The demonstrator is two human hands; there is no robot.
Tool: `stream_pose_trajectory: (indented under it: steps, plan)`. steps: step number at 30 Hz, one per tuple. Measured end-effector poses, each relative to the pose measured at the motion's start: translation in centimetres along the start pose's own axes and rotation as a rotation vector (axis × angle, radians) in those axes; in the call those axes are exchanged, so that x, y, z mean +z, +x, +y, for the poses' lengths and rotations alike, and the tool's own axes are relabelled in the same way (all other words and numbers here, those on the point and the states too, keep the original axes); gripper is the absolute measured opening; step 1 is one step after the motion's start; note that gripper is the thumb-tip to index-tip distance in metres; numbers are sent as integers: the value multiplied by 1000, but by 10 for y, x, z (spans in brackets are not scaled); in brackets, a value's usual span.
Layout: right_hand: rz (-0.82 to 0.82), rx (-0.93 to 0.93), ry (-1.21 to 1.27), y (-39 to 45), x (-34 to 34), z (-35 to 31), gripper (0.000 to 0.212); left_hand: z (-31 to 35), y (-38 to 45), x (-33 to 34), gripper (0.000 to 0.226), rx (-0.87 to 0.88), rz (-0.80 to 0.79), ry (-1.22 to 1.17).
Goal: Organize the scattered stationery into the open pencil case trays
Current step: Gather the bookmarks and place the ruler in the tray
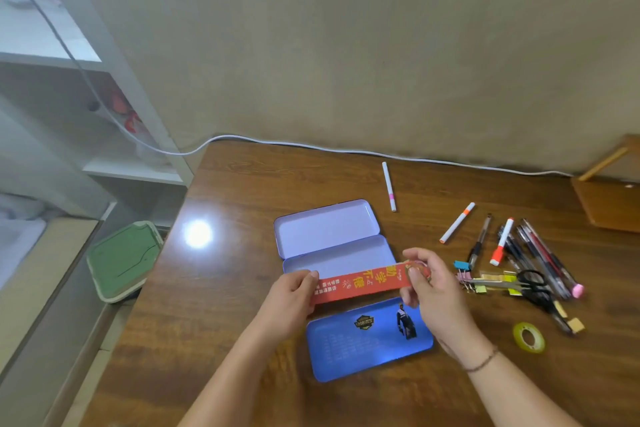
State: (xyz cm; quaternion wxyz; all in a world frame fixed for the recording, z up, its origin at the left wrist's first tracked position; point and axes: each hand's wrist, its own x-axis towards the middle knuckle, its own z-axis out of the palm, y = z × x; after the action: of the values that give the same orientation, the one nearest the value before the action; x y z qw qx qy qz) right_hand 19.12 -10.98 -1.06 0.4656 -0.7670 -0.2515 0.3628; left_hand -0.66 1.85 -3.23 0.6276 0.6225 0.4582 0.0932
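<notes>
Bookmark (pixel 363 282) pinched between left hand (pixel 292 291), right hand (pixel 429 282).

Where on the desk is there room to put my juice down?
Bare wood lies left of the open case, around the light glare, and behind it up to the white cable. The right side is crowded with pens, scissors, clips and tape.

Pencil case at desk centre, stationery to its right.
The open pencil case (pixel 332 236) lies on the desk (pixel 225 288), its lid (pixel 367 343) nearest. Pens (pixel 540 253), scissors (pixel 533 284) and tape roll (pixel 529 337) lie right; one marker (pixel 389 186) behind.
</notes>
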Motion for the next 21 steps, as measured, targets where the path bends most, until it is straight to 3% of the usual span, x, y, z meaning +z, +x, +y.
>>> stream_pose_trajectory:
  steps: [2,5,6,8,10,21]
  plan:
    - [97,8,-39,16,3,-2,22,-7,8,-1,37,10,129,21]
    - [189,14,-128,43,0,-6,19,-18,13,-9,12,94,392,275]
    - [192,21,-142,50,0,-7,18,-21,14,-11,26,120,419,353]
    - [178,38,-157,62,5,-6,17,-29,19,-14,51,128,364,437]
    - [134,45,-176,68,17,-4,17,-33,23,-13,62,121,312,488]
    - [-40,46,-359,80,56,13,14,-31,39,-10,50,176,334,732]
